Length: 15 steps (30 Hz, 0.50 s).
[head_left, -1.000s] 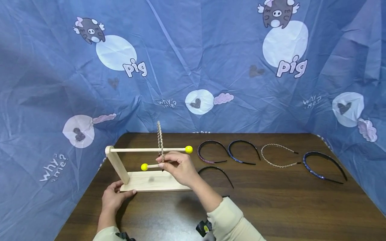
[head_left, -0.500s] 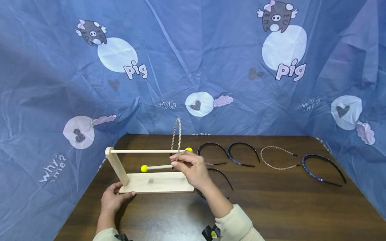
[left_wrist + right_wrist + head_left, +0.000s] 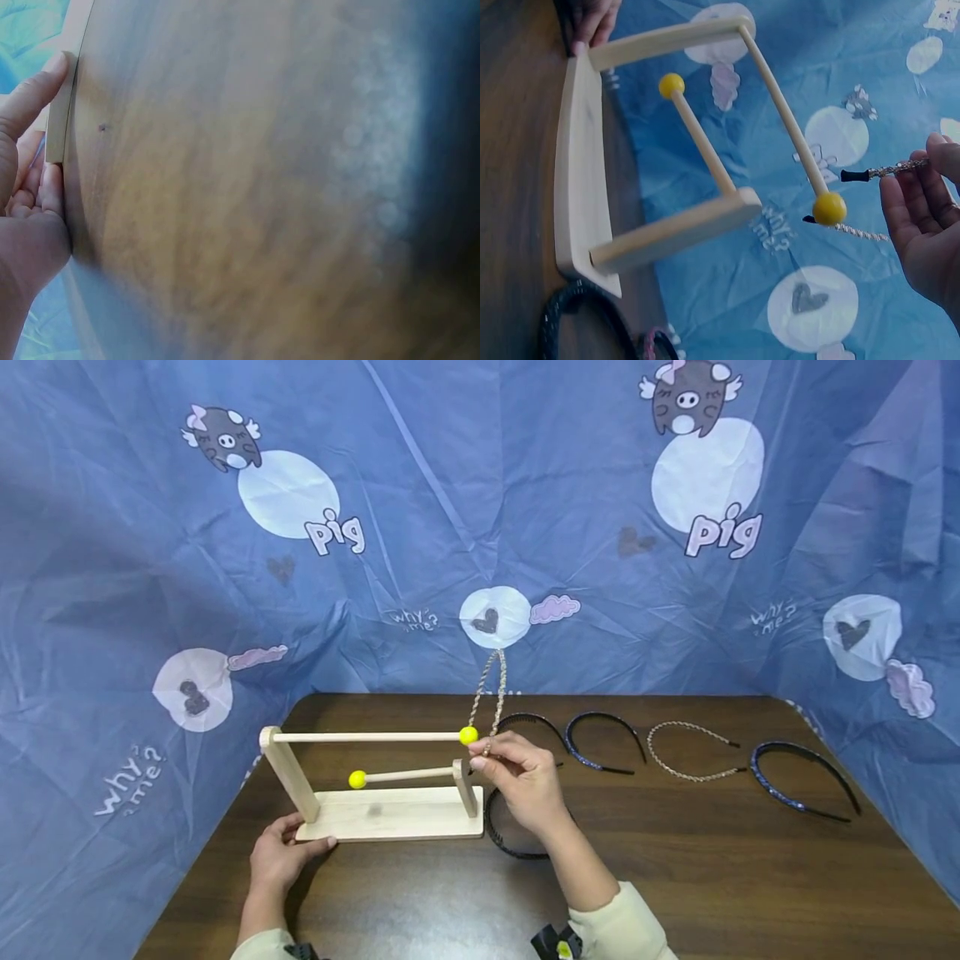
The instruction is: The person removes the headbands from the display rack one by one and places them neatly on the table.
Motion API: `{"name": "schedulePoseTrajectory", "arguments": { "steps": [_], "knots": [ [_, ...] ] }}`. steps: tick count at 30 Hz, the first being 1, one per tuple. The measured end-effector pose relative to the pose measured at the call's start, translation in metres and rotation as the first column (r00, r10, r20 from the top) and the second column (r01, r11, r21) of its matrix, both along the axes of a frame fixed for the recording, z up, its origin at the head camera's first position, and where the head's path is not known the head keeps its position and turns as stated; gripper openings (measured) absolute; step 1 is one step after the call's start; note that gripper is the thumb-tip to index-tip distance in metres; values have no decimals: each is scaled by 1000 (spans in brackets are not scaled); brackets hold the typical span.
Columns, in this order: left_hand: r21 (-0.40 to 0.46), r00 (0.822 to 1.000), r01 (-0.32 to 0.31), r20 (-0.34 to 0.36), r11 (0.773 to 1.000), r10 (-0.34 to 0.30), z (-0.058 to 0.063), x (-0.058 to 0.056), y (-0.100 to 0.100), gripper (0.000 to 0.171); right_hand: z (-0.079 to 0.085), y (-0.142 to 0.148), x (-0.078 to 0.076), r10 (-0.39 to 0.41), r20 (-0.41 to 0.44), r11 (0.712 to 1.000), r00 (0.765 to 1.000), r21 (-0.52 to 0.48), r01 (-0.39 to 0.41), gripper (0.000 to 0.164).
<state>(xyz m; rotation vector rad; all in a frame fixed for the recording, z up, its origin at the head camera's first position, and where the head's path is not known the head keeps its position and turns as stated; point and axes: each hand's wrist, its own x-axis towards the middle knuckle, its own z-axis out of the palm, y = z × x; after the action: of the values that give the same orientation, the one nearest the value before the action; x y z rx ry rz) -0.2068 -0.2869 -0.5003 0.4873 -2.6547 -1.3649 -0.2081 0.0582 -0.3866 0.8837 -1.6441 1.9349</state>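
Note:
In the head view my right hand pinches a beaded, twisted headband near one end, its arch pointing up. The band is beside the yellow ball tipping the upper rod of a wooden stand. In the right wrist view one black-tipped end of the headband shows between thumb and fingers, while the other end passes behind the ball. Whether they touch I cannot tell. My left hand grips the left end of the stand's base, thumb along the front edge.
Right of the stand lie a black toothed headband and a dark one partly behind my hand. Farther right are a blue headband, a beaded one and another blue one. A lower rod carries a second yellow ball.
My right hand has moved rightward along the upper rod, carrying the beaded headband from mid-rod to the yellow ball at its end. The left hand and the stand have stayed in place.

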Motion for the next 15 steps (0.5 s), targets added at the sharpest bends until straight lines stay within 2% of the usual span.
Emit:
{"name": "schedulePoseTrajectory", "arguments": {
  "steps": [8, 15],
  "knots": [
    [9, 1000, 2, 11, 1000, -2, -3, 1, 1, 76, -2, 28, 5, -57, -10, 998, 998, 20, 57, 13],
    [-1, 1000, -7, 9, 1000, 7, -1, -1, 2, 73, -12, 48, 9, -99, -1, 994, 995, 36, 99, 12]
  ]
}}
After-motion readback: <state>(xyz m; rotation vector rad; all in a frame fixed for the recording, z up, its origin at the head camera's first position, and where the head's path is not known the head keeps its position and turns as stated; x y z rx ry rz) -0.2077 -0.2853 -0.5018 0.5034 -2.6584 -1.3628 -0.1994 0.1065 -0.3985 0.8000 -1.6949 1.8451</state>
